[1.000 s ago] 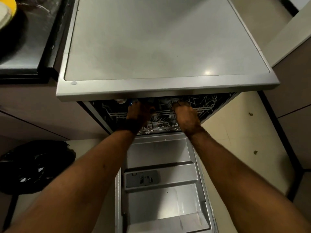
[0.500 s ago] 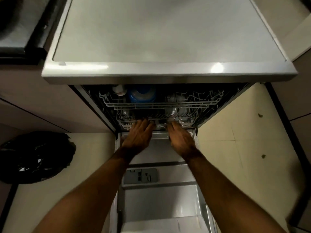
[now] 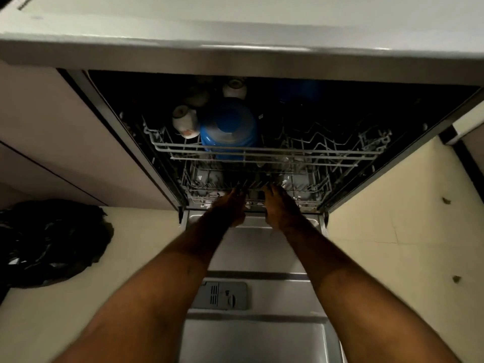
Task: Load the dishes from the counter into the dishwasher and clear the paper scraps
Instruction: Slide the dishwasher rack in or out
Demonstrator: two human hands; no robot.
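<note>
The dishwasher stands open under the grey countertop [image 3: 235, 27], its door [image 3: 256, 334] folded down flat in front of me. In the upper rack [image 3: 301, 153] sit a blue bowl [image 3: 227, 129], upside down, and white cups [image 3: 184, 120] beside and behind it. My left hand [image 3: 230, 205] and my right hand [image 3: 281, 205] lie side by side, fingers stretched forward against the front edge of the lower rack [image 3: 311, 197]. Neither hand holds a dish. What the lower rack holds is too dark to make out.
A black bag [image 3: 47, 239] lies on the floor to the left of the door. Small scraps [image 3: 445, 200] dot the pale floor tiles on the right. The detergent dispenser [image 3: 225, 296] sits in the door's inner face between my forearms. Cabinet fronts flank the dishwasher.
My hands came down from the upper rack to the lower rack's front edge and reached further in. My view dropped lower and closer, showing more of the dishwasher's inside.
</note>
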